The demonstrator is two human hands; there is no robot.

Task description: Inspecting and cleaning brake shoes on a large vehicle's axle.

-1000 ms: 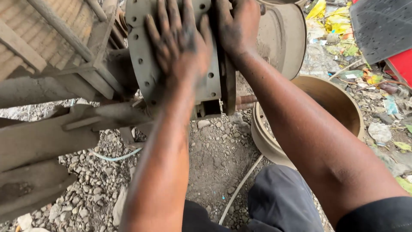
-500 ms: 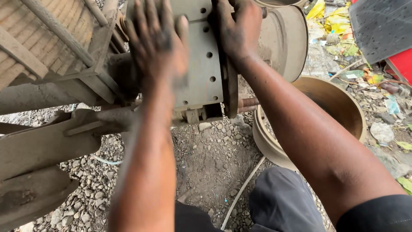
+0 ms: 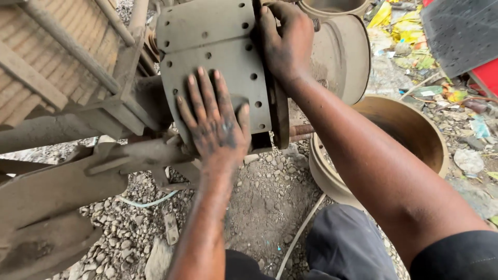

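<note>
Ground here is just dirt and loose gravel [image 3: 264,202]. I can see a big rusty brake drum [image 3: 410,135] sitting on it off to the right, a thin pale hose [image 3: 148,202] left of center, and scattered litter [image 3: 467,129] along the right edge.

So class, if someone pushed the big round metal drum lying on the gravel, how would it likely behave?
The drum looks like thick metal, so it is probably heavy and stiff. It lies tilted on loose gravel, so it would likely grind and drag, not slide. Set on its round rim, it might roll.
</note>
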